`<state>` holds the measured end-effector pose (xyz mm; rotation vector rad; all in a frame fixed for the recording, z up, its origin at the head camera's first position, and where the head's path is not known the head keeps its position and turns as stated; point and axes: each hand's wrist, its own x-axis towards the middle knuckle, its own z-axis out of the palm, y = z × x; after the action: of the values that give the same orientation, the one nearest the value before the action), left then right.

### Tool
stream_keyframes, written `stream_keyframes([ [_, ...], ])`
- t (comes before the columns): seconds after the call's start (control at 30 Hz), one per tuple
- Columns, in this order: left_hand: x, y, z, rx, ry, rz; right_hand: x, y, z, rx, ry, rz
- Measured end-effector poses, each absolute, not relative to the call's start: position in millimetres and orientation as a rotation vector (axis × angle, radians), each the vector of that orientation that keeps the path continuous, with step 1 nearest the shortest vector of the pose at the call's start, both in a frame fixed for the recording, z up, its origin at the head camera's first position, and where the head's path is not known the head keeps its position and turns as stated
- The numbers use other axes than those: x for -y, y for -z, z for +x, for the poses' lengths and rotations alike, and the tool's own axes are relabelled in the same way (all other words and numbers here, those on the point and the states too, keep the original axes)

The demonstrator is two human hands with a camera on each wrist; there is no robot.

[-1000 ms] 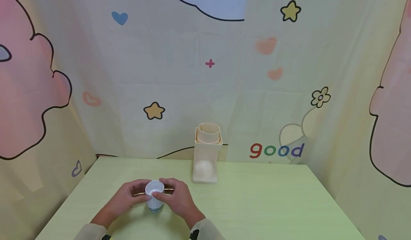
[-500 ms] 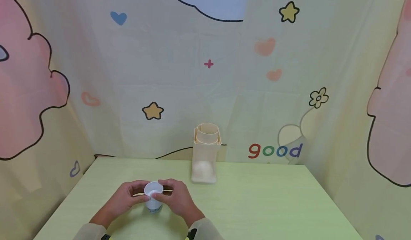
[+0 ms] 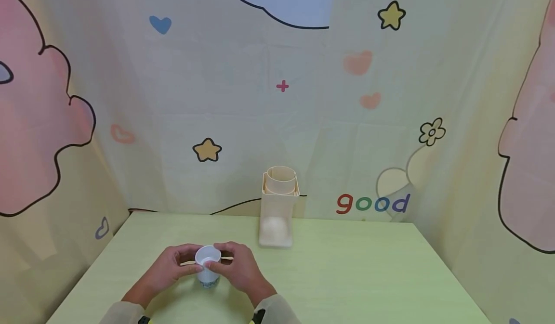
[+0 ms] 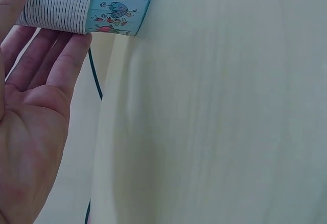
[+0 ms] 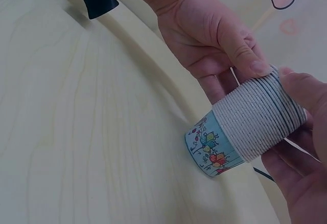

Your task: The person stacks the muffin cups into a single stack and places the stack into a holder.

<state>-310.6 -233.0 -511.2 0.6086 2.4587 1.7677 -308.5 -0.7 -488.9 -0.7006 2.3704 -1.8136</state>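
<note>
A stack of nested paper cups (image 3: 208, 277) stands upright close over the table, mouth up, near the front left. White ridged rims cover most of its side, and the lowest cup (image 5: 212, 147) shows a blue band with coloured drawings. My left hand (image 3: 166, 268) grips the stack from the left, thumb at the near side and fingers behind. From the right, my right hand (image 3: 240, 268) holds it likewise, its thumb near the upper rim. In the left wrist view the fingers of the left hand (image 4: 38, 91) lie along the ridged rims. The far fingertips are partly hidden by the cups.
A cream plastic holder (image 3: 276, 223) with a round tube at its top stands at the back middle of the pale green table (image 3: 364, 271). Behind it hangs a printed cloth backdrop (image 3: 243, 73), which also closes off both sides.
The head view has shifted very slightly. Both hands keep their grip on the paper cups, and the holder stays in place.
</note>
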Motion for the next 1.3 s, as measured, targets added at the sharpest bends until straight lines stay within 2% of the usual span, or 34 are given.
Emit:
stream_keyframes([
  [0.33, 235, 514, -308, -2.420, -1.821, 0.617, 6, 497, -309, -2.311, 1.909, -0.636],
  [0.8, 236, 514, -307, -2.419, -1.803, 0.696, -7, 519, -312, -2.145, 2.045, -0.723],
  [1.3, 218, 501, -307, -2.456, -1.794, 0.745, -26, 509, -310, -2.160, 2.118, -0.763],
])
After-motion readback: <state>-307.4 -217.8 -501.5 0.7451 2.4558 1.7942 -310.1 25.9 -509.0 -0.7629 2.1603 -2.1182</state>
